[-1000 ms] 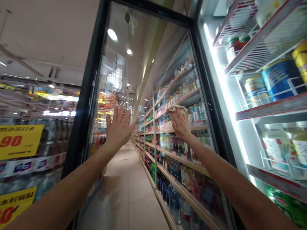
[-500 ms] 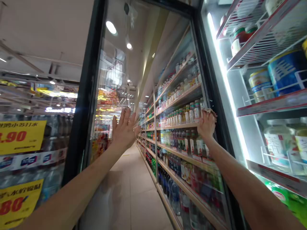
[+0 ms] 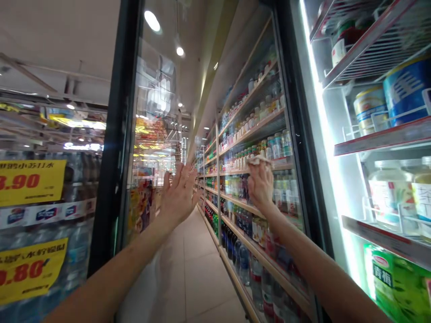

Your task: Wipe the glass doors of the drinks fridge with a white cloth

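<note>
Before me stands a glass cooler door (image 3: 161, 143) in a black frame, swung open. My left hand (image 3: 178, 190) lies flat against the glass with its fingers spread and nothing in it. To its right, my right hand (image 3: 261, 184) presses a crumpled whitish cloth (image 3: 260, 160) to the pane. The cloth's edge shows above the fingertips; the rest is hidden under the hand. Shelves of drinks (image 3: 242, 166) and an aisle floor appear in the glass, behind both hands.
At right, the lit cooler's shelves (image 3: 384, 139) hold cans, bottles and green packs (image 3: 392, 276). Left of the door frame, bottled drinks are stacked with yellow price signs (image 3: 32, 181). The door's black frame (image 3: 116, 121) runs upright beside my left arm.
My right hand has moved left across the glass with the cloth, away from the frame's right side. My left hand stays on the pane, nearly in place. The view has shifted slightly.
</note>
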`<move>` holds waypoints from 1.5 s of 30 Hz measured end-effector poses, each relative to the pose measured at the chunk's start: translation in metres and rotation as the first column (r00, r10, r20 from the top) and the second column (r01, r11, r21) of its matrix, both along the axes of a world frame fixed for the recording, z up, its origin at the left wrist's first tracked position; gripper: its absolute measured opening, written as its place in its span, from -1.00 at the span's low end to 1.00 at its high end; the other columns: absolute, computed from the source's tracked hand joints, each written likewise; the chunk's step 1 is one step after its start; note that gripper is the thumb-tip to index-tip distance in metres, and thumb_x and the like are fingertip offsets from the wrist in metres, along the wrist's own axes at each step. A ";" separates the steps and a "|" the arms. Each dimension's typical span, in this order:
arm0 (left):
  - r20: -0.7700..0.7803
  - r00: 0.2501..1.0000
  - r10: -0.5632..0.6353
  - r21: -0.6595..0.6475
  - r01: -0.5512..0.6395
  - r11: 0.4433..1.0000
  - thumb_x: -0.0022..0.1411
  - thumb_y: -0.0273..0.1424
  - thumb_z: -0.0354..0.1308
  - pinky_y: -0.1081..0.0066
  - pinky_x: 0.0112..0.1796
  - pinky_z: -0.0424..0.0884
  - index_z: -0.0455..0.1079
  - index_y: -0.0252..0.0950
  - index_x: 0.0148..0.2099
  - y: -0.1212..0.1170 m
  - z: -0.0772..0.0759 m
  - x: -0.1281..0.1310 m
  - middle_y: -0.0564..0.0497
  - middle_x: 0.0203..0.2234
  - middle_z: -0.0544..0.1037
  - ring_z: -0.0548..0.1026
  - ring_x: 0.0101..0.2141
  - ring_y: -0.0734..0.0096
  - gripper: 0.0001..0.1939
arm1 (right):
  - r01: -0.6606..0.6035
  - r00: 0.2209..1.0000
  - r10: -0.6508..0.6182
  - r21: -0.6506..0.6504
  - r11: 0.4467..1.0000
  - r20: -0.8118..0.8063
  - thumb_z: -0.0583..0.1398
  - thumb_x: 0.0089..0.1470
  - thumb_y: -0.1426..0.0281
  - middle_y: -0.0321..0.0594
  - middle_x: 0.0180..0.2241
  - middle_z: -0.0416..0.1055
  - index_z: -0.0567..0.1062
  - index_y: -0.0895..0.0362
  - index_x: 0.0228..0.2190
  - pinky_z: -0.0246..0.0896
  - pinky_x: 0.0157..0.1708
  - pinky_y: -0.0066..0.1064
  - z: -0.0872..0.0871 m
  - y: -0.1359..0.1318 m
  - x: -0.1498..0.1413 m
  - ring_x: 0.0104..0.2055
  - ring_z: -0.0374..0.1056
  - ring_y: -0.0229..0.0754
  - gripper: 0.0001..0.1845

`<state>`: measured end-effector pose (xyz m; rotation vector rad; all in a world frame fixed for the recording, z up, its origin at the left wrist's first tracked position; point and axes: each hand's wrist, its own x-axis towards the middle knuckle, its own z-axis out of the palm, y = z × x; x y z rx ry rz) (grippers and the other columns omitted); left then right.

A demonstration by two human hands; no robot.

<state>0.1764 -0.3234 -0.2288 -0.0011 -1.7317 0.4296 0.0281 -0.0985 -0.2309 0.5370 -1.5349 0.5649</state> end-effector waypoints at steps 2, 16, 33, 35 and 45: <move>0.025 1.000 0.002 -0.021 -0.002 1.000 0.23 -0.19 -0.16 0.04 0.17 -0.26 -0.09 -0.21 0.26 0.003 -0.009 -0.002 -0.07 0.23 -0.02 -0.14 0.24 0.24 -0.43 | -0.036 0.995 0.060 0.256 0.966 -0.085 -0.03 0.09 0.33 -0.25 0.20 0.03 0.23 -0.08 0.08 -0.10 0.14 -0.02 -0.007 -0.006 0.005 0.25 -0.17 0.02 -0.51; 0.036 0.999 0.016 -0.012 -0.016 1.000 0.23 -0.20 -0.14 0.07 0.17 -0.25 -0.11 -0.24 0.26 0.007 -0.031 0.001 -0.09 0.23 -0.04 -0.14 0.24 0.26 -0.41 | 0.022 1.000 -0.024 0.078 0.997 0.020 -0.06 0.10 0.35 -0.14 0.18 0.06 0.26 0.04 0.08 -0.12 0.14 -0.02 -0.031 0.001 0.008 0.24 -0.14 0.04 -0.51; 0.095 0.995 -0.042 0.043 0.038 0.998 0.22 -0.20 -0.12 0.06 0.18 -0.28 -0.11 -0.25 0.26 0.019 -0.074 -0.002 -0.10 0.22 0.00 -0.14 0.24 0.25 -0.40 | -0.019 0.999 0.016 0.140 0.990 0.028 -0.03 0.08 0.35 -0.17 0.18 0.05 0.28 -0.03 0.06 -0.09 0.14 0.04 -0.085 0.001 0.005 0.25 -0.15 0.06 -0.52; 0.104 0.993 -0.055 0.048 0.051 0.998 0.22 -0.21 -0.12 0.07 0.18 -0.27 -0.10 -0.24 0.26 0.021 -0.079 -0.003 -0.10 0.21 0.03 -0.12 0.23 0.26 -0.40 | -0.048 0.999 0.048 0.271 0.961 0.005 0.00 0.06 0.36 -0.24 0.15 0.13 0.30 -0.10 0.04 -0.10 0.15 0.03 -0.092 0.004 0.004 0.25 -0.13 0.03 -0.53; 0.100 0.994 -0.052 0.063 0.046 0.997 0.21 -0.22 -0.09 0.06 0.18 -0.27 -0.09 -0.27 0.26 0.024 -0.088 -0.003 -0.12 0.22 -0.01 -0.12 0.23 0.25 -0.40 | -0.022 1.000 0.020 0.242 0.970 0.012 0.00 0.06 0.36 -0.23 0.14 0.12 0.33 -0.08 0.02 -0.08 0.14 0.02 -0.116 0.005 0.004 0.25 -0.13 0.02 -0.54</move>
